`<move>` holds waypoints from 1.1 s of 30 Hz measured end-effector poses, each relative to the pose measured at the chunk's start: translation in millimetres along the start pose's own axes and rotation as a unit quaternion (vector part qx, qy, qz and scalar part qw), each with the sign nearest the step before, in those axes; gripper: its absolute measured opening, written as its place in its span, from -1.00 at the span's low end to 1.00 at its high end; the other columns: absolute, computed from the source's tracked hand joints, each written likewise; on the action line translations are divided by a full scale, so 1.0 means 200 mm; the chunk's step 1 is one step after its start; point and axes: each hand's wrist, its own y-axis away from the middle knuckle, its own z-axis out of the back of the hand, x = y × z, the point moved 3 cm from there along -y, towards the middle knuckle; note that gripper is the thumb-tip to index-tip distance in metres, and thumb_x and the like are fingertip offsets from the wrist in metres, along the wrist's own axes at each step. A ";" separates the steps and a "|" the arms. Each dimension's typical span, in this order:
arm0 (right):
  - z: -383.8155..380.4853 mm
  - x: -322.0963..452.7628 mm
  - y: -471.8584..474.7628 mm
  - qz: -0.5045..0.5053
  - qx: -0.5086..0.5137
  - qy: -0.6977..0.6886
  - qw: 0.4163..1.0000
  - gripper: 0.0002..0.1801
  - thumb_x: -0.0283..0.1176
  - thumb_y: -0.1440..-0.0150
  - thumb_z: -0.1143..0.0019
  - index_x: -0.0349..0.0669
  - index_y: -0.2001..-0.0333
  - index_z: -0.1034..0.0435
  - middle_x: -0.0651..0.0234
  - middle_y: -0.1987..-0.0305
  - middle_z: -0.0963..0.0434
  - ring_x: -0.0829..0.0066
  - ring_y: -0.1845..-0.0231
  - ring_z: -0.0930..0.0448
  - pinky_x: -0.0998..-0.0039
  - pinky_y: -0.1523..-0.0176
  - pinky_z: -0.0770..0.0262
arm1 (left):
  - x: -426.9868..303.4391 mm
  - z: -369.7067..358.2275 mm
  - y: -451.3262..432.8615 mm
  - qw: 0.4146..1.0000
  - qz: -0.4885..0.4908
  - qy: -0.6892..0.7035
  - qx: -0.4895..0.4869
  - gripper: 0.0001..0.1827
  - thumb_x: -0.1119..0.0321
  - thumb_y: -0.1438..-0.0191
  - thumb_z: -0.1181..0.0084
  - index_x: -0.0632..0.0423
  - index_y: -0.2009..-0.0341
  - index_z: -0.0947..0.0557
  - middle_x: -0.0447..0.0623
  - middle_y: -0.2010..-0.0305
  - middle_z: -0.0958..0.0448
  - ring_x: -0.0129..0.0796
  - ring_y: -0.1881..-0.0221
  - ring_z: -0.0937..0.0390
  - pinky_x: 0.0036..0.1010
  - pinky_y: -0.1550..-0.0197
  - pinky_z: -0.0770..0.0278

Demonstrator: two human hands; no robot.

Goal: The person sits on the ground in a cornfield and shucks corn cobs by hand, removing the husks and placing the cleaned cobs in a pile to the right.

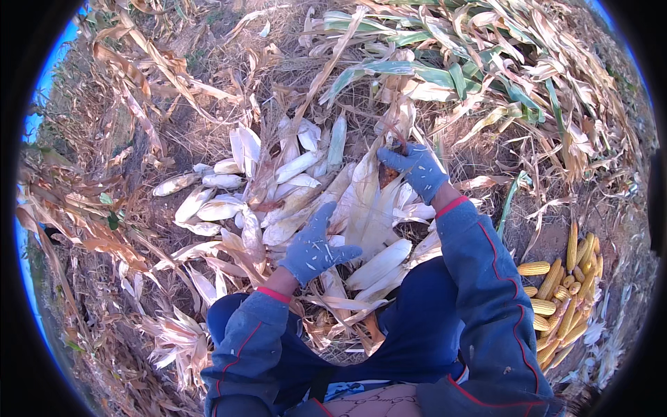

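My right hand, in a grey-blue glove, grips the upper end of a partly husked corn ear. Brownish kernels show beside its fingers, though the glove covers much of the ear. Pale dry husk leaves hang down from this ear toward my knees. Lower and to the left, my gloved left hand holds nothing, its thumb spread away from the fingers. Bits of debris cling to that glove. Under and around both hands lies a heap of unshucked corn ears in whitish husks.
Bare yellow corn cobs are piled on the ground at the right. Cut corn stalks with green and dry leaves form a large heap at the upper right. Empty husks lie beside my left knee, and dry stalks litter the upper left.
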 end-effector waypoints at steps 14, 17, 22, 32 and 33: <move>-0.45 -0.12 0.07 0.028 0.040 -0.305 0.951 -0.49 -0.07 -0.16 0.05 -0.18 -0.06 -0.27 0.43 0.09 -0.43 0.58 0.18 -0.45 0.51 0.04 -0.38 | -0.03 0.02 -0.01 0.975 0.098 -0.147 -0.139 -0.20 -0.14 0.39 -0.32 0.18 0.14 -0.43 0.20 0.17 -0.46 0.02 0.15 -0.45 -0.21 0.11 -0.39; -0.45 -0.31 -0.02 -0.002 -0.067 -0.222 0.973 -0.54 -0.15 -0.16 0.01 -0.18 -0.06 -0.30 0.46 0.10 -0.43 0.59 0.18 -0.44 0.51 0.06 -0.38 | -0.04 -0.02 -0.04 0.986 0.090 -0.090 -0.107 -0.11 -0.13 0.36 -0.34 0.23 0.02 -0.37 0.21 0.09 -0.45 -0.02 0.10 -0.46 -0.24 0.06 -0.39; -0.48 -0.11 0.09 0.112 -0.137 -0.092 0.980 -0.58 -0.24 -0.10 -0.08 -0.28 0.03 -0.37 0.39 0.30 -0.51 0.57 0.30 -0.47 0.51 0.18 -0.40 | 0.05 -0.10 -0.05 0.979 0.062 0.187 -0.042 -0.22 0.13 0.26 -0.36 0.17 -0.05 -0.34 0.09 0.03 -0.44 -0.24 0.07 -0.47 -0.40 0.04 -0.42; -0.54 -0.17 0.01 0.003 -0.160 -0.217 0.963 -0.73 -0.24 -0.10 -0.08 -0.25 0.38 -0.47 0.47 0.52 -0.46 0.69 0.52 -0.38 0.61 0.42 -0.31 | -0.03 -0.10 -0.12 0.890 0.050 0.421 -0.168 -0.45 0.35 0.01 -0.20 0.13 -0.08 -0.35 -0.05 0.07 -0.45 -0.46 0.10 -0.43 -0.54 0.03 -0.41; -0.55 -0.15 0.02 -0.001 -0.157 -0.220 0.963 -0.73 -0.23 -0.10 -0.08 -0.24 0.40 -0.46 0.47 0.51 -0.47 0.71 0.53 -0.37 0.63 0.44 -0.30 | -0.04 -0.08 -0.11 0.893 0.053 0.410 -0.177 -0.49 0.34 0.01 -0.20 0.13 -0.06 -0.39 -0.05 0.08 -0.46 -0.47 0.11 -0.43 -0.53 0.03 -0.41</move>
